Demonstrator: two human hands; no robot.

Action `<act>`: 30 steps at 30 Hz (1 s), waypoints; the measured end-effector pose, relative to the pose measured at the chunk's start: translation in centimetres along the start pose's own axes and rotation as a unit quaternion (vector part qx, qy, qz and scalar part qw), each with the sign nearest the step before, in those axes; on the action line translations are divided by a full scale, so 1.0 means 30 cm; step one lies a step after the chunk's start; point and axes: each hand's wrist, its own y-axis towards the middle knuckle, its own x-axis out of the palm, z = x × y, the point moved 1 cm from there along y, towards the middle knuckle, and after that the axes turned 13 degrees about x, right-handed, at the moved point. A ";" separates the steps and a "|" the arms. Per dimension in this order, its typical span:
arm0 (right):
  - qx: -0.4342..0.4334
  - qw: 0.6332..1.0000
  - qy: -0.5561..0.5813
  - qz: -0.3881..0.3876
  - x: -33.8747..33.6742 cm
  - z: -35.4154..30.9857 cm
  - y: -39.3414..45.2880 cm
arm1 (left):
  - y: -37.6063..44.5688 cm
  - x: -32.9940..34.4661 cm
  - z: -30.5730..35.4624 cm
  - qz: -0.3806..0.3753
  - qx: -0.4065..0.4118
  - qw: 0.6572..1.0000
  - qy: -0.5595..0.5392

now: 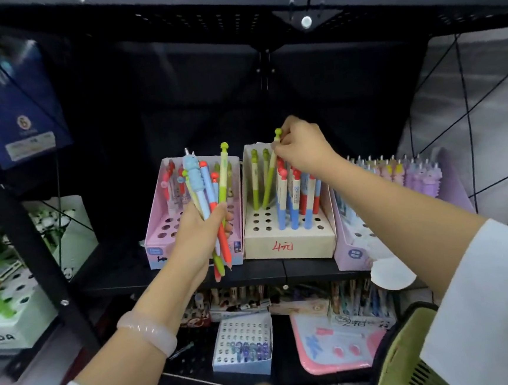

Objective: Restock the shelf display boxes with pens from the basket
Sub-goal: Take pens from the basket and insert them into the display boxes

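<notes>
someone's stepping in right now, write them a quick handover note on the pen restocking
Left hand: grips a mixed bunch of pens, held in front of the pink display box.
Right hand: pinches a green pen near its top, lowering it into the back of the beige display box.
Done: the beige box holds green pens at the back left and red-and-blue ones on the right; the pink box has some at the back.
Left: seat this green pen, sort the bunch into matching boxes, fill the empty front holes. The green basket is at lower right.

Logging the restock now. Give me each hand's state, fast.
Left hand: gripping a bunch of pens.
Right hand: pinching a green pen over the beige box.
</notes>
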 end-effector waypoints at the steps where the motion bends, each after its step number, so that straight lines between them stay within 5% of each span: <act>1: -0.001 1.000 -0.003 0.003 -0.001 0.002 0.000 | -0.001 0.001 -0.006 -0.002 -0.003 1.000 0.001; 15: 0.066 0.967 -0.208 -0.131 0.010 -0.042 0.011 | -0.008 0.027 -0.013 -0.031 -0.016 0.999 -0.040; 18: 0.048 0.968 -0.226 -0.099 0.010 -0.059 0.002 | -0.009 0.032 -0.010 -0.036 -0.013 0.998 -0.047; 21: -0.035 0.996 -0.074 0.022 -0.001 -0.092 -0.056 | -0.008 0.029 -0.006 -0.031 -0.011 0.998 -0.054; 26: 0.009 0.987 0.062 -0.146 0.059 -0.150 -0.156 | -0.007 0.034 0.018 -0.032 0.001 0.998 -0.048; 30: 0.048 0.981 0.162 -0.095 0.070 -0.149 -0.166 | -0.012 0.010 0.021 -0.034 -0.005 0.998 -0.047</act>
